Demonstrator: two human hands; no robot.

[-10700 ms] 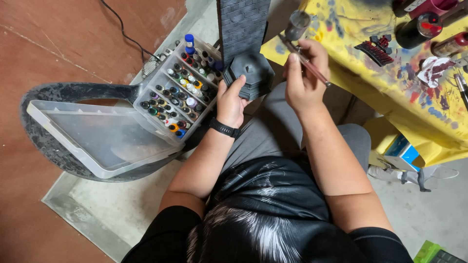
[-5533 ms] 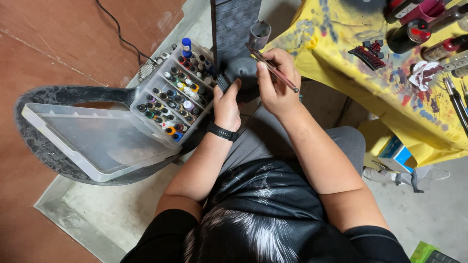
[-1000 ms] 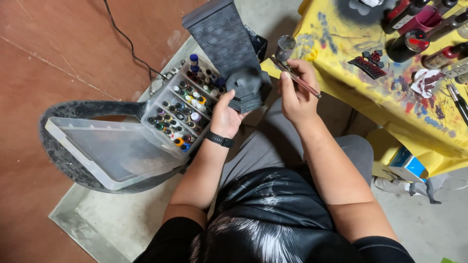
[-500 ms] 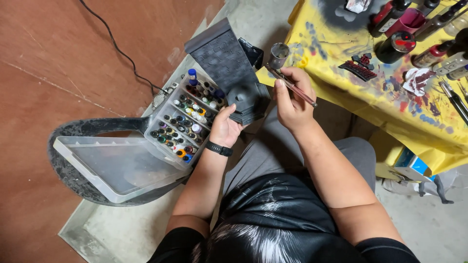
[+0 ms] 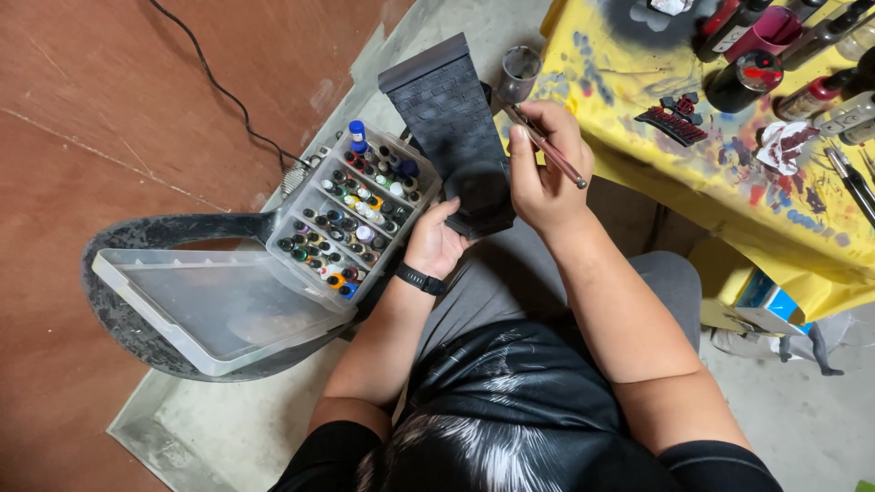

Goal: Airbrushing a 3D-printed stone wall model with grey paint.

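Hands: left hand (image 5: 439,244) grips dark model (image 5: 456,128), base hidden; right hand (image 5: 545,173) w/ airbrush (image 5: 545,148).

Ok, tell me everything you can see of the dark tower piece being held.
The dark tower piece is matt grey-black, tall and tapered, wider at its flat-rimmed top, with a brick pattern moulded into its faces. It looks like painted plastic or resin; I cannot tell which. It is tilted, its top leaning away over the floor. The left hand grips its darker base from below. The right hand holds a thin brush beside it; whether the tip touches is unclear.
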